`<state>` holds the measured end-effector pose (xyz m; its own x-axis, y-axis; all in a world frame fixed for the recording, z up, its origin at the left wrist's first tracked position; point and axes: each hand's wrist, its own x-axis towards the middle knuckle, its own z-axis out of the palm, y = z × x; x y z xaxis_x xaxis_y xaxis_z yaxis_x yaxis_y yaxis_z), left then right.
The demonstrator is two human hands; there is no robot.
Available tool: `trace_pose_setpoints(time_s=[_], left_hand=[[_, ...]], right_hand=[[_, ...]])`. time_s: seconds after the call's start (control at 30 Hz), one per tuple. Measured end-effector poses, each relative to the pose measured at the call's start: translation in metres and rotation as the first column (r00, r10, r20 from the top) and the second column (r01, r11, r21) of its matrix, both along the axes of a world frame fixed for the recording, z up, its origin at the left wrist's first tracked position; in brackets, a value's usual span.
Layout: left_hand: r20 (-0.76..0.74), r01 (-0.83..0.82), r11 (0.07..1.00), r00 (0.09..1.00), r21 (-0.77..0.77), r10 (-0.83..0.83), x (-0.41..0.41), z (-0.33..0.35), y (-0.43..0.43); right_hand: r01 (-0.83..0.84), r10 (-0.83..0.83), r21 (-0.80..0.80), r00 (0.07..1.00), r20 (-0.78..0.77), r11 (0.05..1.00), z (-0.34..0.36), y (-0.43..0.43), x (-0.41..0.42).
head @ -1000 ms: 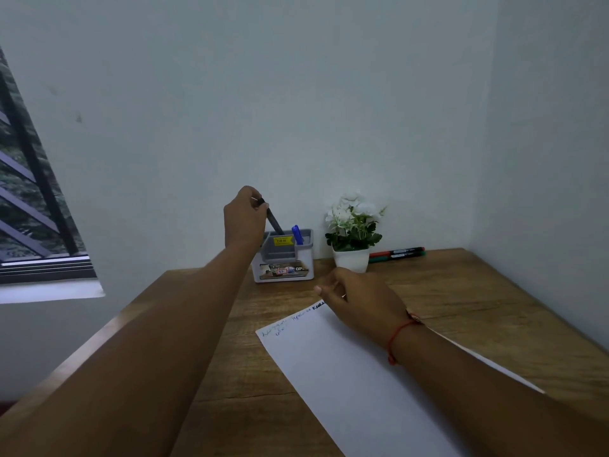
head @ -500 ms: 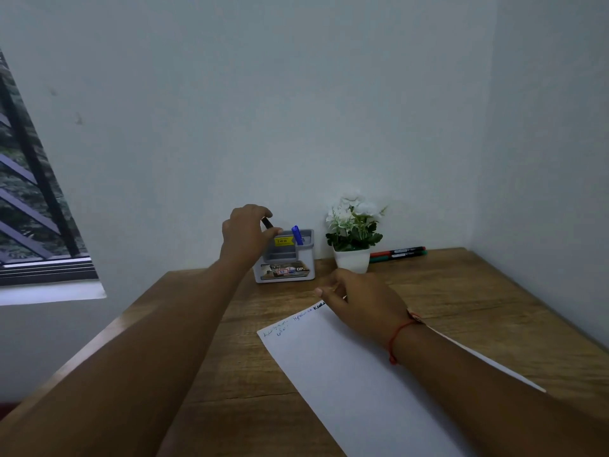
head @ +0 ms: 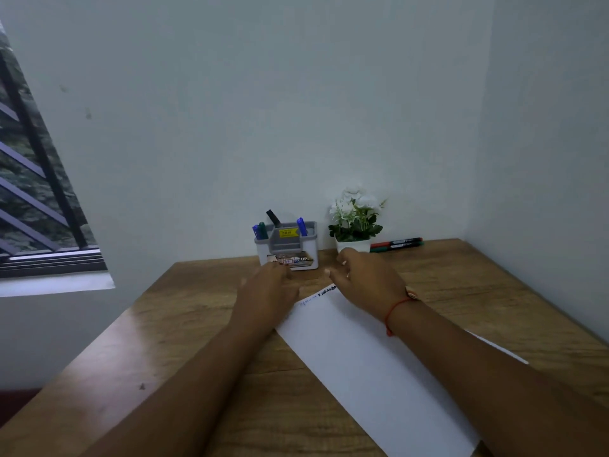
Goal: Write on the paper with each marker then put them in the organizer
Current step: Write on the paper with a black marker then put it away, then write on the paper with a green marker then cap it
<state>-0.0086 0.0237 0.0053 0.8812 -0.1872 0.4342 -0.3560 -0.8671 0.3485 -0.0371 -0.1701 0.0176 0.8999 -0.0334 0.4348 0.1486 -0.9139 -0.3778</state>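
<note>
A grey and white organizer (head: 287, 245) stands by the back wall. A black marker (head: 273, 217) leans in it, with a blue marker (head: 302, 226) on its right side and a blue (head: 255, 231) and a green marker (head: 262, 229) on its left. A red marker (head: 398, 242) and a green marker (head: 397, 247) lie by the wall behind the plant. White paper (head: 365, 367) with small writing at its far edge lies on the desk. My left hand (head: 268, 288) hovers empty in front of the organizer. My right hand (head: 365, 280) reaches forward over the paper's far corner, fingers apart and empty.
A white pot of white flowers (head: 354, 222) stands right of the organizer, just beyond my right hand. The wooden desk (head: 184, 311) fits into a corner, with walls behind and to the right. A barred window (head: 29, 199) is on the left.
My left hand let go of the black marker in the organizer and drew back and down to the desk. My right hand lifted off the paper and moved forward toward the plant.
</note>
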Motion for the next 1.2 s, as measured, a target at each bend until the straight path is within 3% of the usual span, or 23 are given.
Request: trace_pose_setpoints(time_s=[0.1,0.23,0.33,0.7,1.2], left_hand=[[0.024,0.008,1.0,1.0,0.016,-0.008,0.004,0.003,0.007],[-0.039,0.019,0.999,0.999,0.032,-0.018,0.007,0.003,0.013],[-0.066,0.055,0.998,0.996,0.009,-0.054,0.01,0.002,0.014],[-0.057,0.13,0.991,0.99,0.029,-0.129,0.018,-0.004,0.013],[-0.065,0.166,0.986,0.984,-0.001,-0.165,0.016,-0.002,0.012]], right_hand=[[0.149,-0.144,0.04,0.983,-0.112,0.988,0.009,-0.021,0.021],[0.22,-0.274,-0.199,0.911,-0.307,0.955,0.012,-0.07,0.051],[0.228,-0.338,-0.331,0.883,-0.325,0.915,0.015,-0.094,0.058],[0.128,-0.237,-0.268,0.873,-0.427,0.955,-0.002,-0.104,0.091],[0.181,-0.325,-0.467,0.913,-0.248,0.866,-0.008,-0.116,0.093]])
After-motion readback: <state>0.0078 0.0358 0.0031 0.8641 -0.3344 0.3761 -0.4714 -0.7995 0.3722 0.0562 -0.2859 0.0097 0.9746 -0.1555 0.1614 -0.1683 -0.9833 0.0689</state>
